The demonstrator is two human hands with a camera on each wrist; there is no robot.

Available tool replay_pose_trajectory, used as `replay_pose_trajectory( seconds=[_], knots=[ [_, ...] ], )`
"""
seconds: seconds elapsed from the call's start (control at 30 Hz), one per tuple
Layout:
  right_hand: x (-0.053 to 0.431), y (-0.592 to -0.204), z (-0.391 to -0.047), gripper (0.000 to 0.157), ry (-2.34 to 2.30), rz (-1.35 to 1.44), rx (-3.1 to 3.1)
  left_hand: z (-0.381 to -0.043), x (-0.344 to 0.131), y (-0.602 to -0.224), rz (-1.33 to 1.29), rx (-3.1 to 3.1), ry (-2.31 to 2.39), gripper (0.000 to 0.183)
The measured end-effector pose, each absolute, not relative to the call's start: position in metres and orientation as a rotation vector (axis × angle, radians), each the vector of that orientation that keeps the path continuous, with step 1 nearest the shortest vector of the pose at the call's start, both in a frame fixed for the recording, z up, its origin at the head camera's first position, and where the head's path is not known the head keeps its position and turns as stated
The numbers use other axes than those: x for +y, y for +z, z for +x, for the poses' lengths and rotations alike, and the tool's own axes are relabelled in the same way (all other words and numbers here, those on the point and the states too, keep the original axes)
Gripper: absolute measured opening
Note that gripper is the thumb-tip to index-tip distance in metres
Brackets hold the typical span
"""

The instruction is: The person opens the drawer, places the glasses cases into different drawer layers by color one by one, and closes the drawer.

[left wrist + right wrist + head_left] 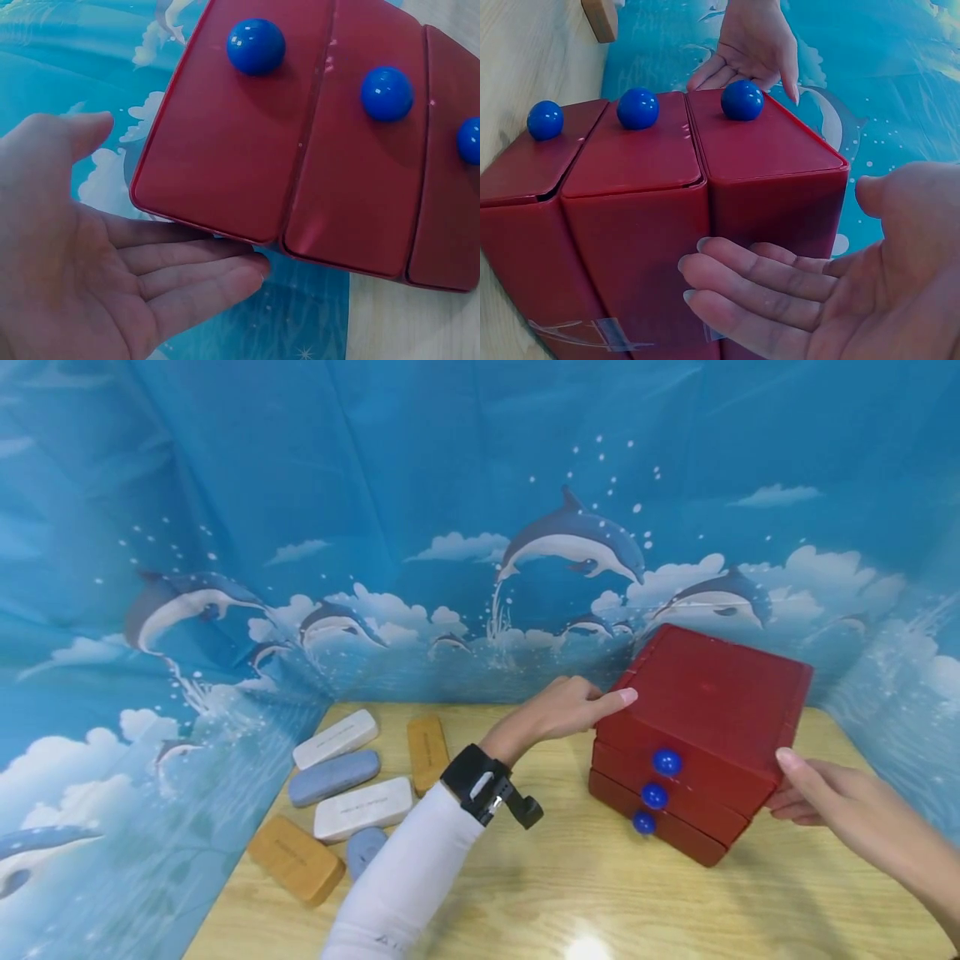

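Observation:
A red three-drawer box (pixel 712 685) with a round blue knob (pixel 667 762) on each drawer stands at the right of the table. My left hand (pixel 566 706) is at the box's left side, its thumb near the top edge. In the left wrist view, that hand's straight fingers (pixel 187 270) lie against the side. My right hand (pixel 840 793) is at the opposite side, thumb by the upper front corner. Seen from the right wrist, its extended fingers (pixel 757 292) lie along the side wall. All three drawers look closed. The box's back is hidden.
On the table's left lie white cases (pixel 363 808), blue-grey cases (pixel 334 777) and orange-yellow cases (pixel 296 860). My left forearm partly covers one blue-grey case. A blue dolphin-print sheet (pixel 420 460) hangs behind the wooden table (pixel 555 877). Clear tape (pixel 615 334) sticks to the box's side.

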State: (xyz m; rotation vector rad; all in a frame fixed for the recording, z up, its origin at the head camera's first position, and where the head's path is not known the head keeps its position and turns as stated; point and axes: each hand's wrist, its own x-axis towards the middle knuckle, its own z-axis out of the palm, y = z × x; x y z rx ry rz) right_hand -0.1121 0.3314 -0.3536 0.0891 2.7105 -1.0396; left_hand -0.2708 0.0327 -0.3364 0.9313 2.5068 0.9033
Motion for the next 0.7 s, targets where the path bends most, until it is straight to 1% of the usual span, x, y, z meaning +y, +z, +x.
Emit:
replay_pose_trajectory(
  seconds=[0.17,0.43,0.63,0.7],
  knots=[
    [0.328,-0.353,-0.115,0.082,-1.038,0.111,2.742,-0.276,0.039,-0.330,0.887,2.501,0.904,0.065],
    [0.326,-0.352,-0.120,0.083,-1.120,0.166,2.637,-0.283,0.046,-0.328,0.948,2.485,0.873,0.063],
    [0.324,-0.353,-0.125,0.084,-1.138,0.180,2.561,-0.288,0.047,-0.327,0.887,2.446,0.932,0.062],
    [0.323,-0.353,-0.126,0.082,-1.157,0.180,2.562,-0.289,0.047,-0.326,0.862,2.426,0.963,0.062]
  ],
)
